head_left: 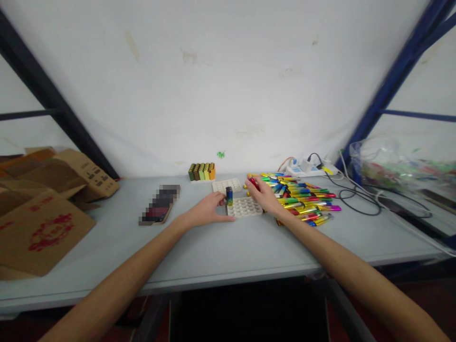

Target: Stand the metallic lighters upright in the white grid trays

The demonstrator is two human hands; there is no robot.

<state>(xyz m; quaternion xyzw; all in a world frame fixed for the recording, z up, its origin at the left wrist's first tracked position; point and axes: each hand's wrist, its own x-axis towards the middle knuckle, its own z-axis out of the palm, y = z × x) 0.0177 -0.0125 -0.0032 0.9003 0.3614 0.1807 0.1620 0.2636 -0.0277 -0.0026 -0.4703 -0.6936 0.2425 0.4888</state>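
Note:
A white tray with rows of round holes (245, 208) lies on the table in front of me. One blue lighter with a black top (229, 196) stands upright at its back left corner. My left hand (206, 210) is at the tray's left end, thumb stretched along the front edge and fingers apart from it, close to the blue lighter. Above the tray's right end, my right hand (262, 194) is closed around a red lighter (253, 183). To the right lies a loose heap of shiny, many-coloured lighters (306, 199), partly behind my right forearm.
A second white tray (228, 185) lies behind the first. Further back stands a block of upright lighters (202, 172). A blurred-out phone-like object (160, 204) and cardboard boxes (46, 228) are on the left. A power strip (308, 168), cables and a plastic bag (384, 161) are on the right.

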